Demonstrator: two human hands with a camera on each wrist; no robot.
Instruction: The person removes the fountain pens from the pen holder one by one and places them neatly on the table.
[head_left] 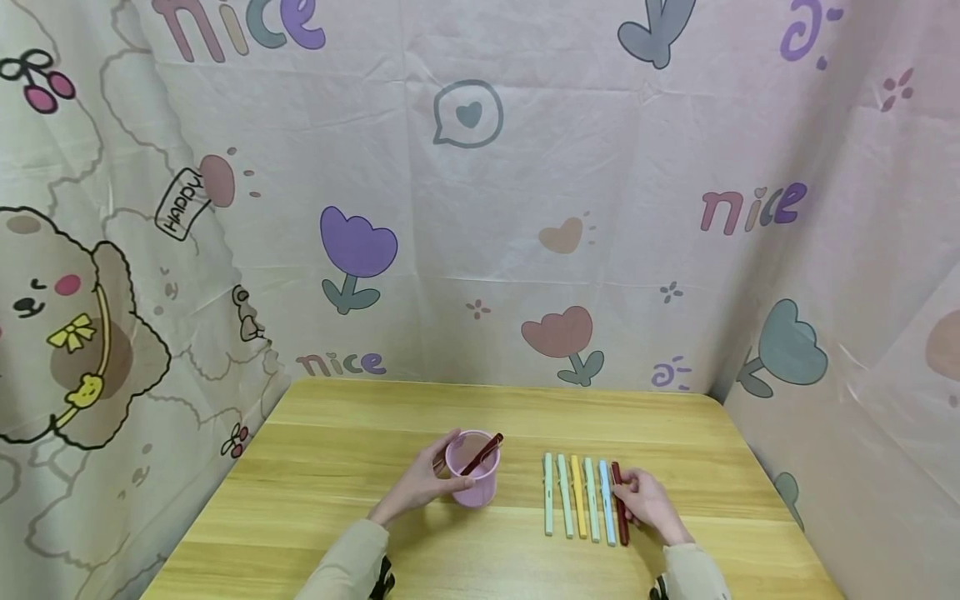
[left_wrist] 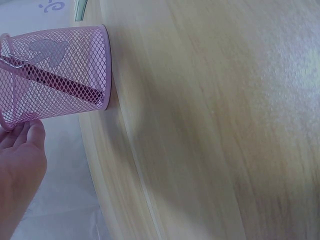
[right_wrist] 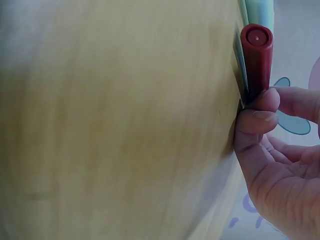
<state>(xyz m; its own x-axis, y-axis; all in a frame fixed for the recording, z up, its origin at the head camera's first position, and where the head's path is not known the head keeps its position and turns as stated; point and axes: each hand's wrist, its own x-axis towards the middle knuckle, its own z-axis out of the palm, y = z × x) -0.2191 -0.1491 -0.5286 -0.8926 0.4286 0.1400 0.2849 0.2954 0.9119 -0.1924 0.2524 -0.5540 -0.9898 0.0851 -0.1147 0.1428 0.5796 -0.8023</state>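
My left hand holds the pink mesh pen cup, with thumb and fingers round its side near the rim. The cup stands on the table, and a dark red pen leans inside it. Through the mesh in the left wrist view, that pen slants down to the base. At the right end of a row of pens, another dark red pen lies with my right hand at its upper half. Fingertips and thumb pinch this pen in the right wrist view.
Left of that pen lie a blue pen, a yellow pen and several pale green pens, side by side. The wooden table ends at a printed cloth backdrop, which also hangs along both sides.
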